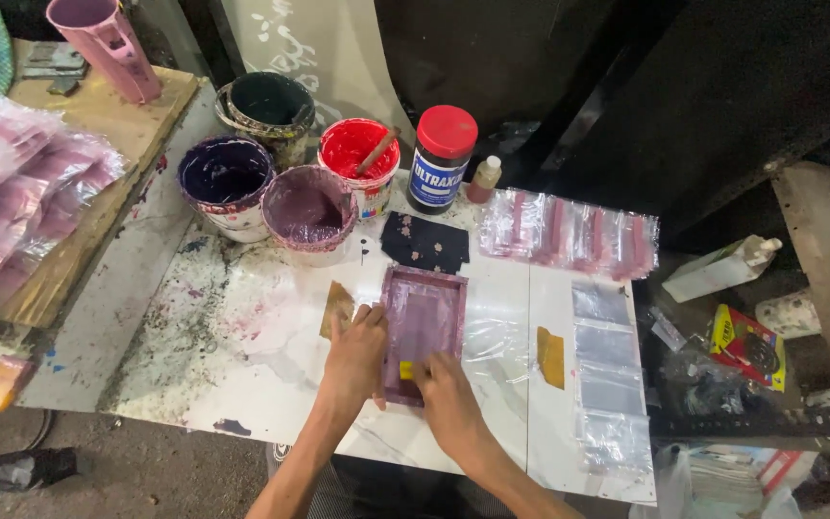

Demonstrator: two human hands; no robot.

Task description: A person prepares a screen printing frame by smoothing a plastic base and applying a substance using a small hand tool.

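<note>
Holding purple screen frame (pixel 423 327): left hand (pixel 357 354) grips its edge, right hand (pixel 449 399) presses yellow squeegee (pixel 406 370). Tubs: purple ink (pixel 226 173), mauve ink (pixel 308 205), red ink with stick (pixel 358 150).

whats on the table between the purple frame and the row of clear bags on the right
In the head view, between the purple frame and the row of clear bags lie a clear plastic sheet and a small mustard-brown piece.

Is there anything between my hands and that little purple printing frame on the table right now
Nothing visible does. The left hand rests against the left edge of the purple frame, and the right hand presses on its near end by a small yellow piece. Both touch it directly.
</note>
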